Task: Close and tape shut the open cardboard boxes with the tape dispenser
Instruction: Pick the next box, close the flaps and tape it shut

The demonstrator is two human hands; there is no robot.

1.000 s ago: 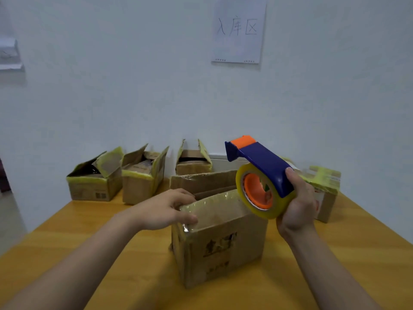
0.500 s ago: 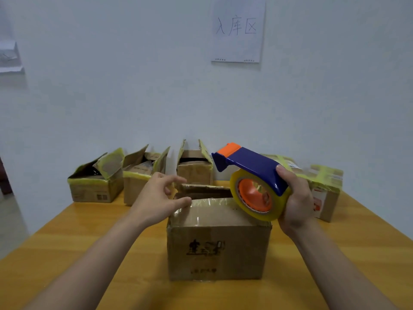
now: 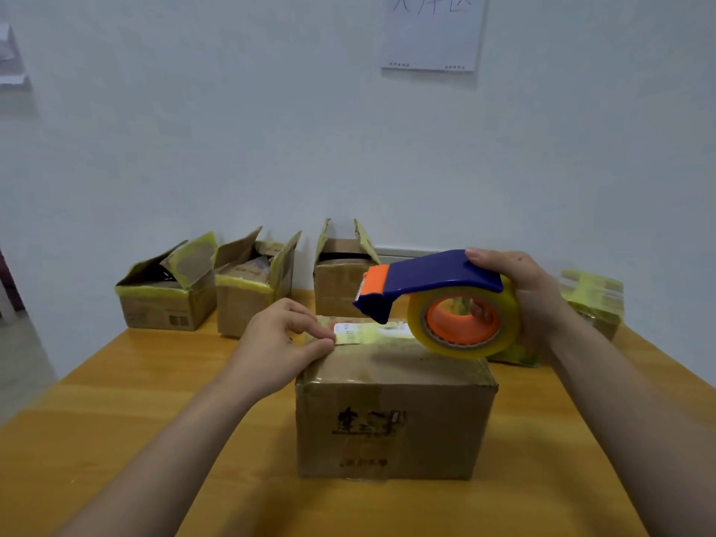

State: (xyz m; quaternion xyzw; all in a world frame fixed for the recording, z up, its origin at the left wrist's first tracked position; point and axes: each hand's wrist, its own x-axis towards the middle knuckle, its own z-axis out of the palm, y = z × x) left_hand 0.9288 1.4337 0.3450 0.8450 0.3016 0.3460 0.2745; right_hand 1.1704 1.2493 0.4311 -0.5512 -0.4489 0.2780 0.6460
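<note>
- The near box [image 3: 395,416], open a second earlier, lay closed.
- The left hand [image 3: 271,343] pinched the tape end [image 3: 368,332], the right hand [image 3: 534,300] gripped the tape dispenser [image 3: 434,274]: taping looked imminent.

1. Your tape dispenser [image 3: 430,279] is dark blue with an orange nose and orange hub; its tape [image 3: 507,327] is translucent yellow.
2. Your cardboard box [image 3: 395,420] is brown with black printed characters.
3. Your table [image 3: 116,420] shows honey-yellow wood grain.
4. The back boxes [image 3: 170,300] are brown, edged with yellow.
</note>
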